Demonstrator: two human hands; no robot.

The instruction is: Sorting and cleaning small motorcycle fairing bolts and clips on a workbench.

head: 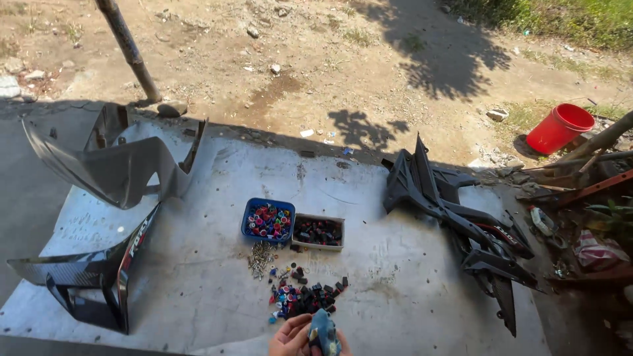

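My left hand (290,337) shows at the bottom edge, its fingers curled against a small blue-grey object (324,333) held upright. A sliver of my right hand (344,347) peeks out behind that object, and its grip is hidden. Just beyond my hands lies a loose pile of small coloured and black caps (304,295), with a heap of metal screws (261,257) beside it. Farther off stand a blue tray (246,217) of coloured parts and a white box (319,244) of dark parts.
Grey and black motorcycle body panels (112,171) stand at the left of the concrete slab (211,198), and black fairing pieces (455,211) lie at the right. A red bucket (559,127), a leaning pole (128,49) and scrap wood (587,165) sit on the dirt beyond.
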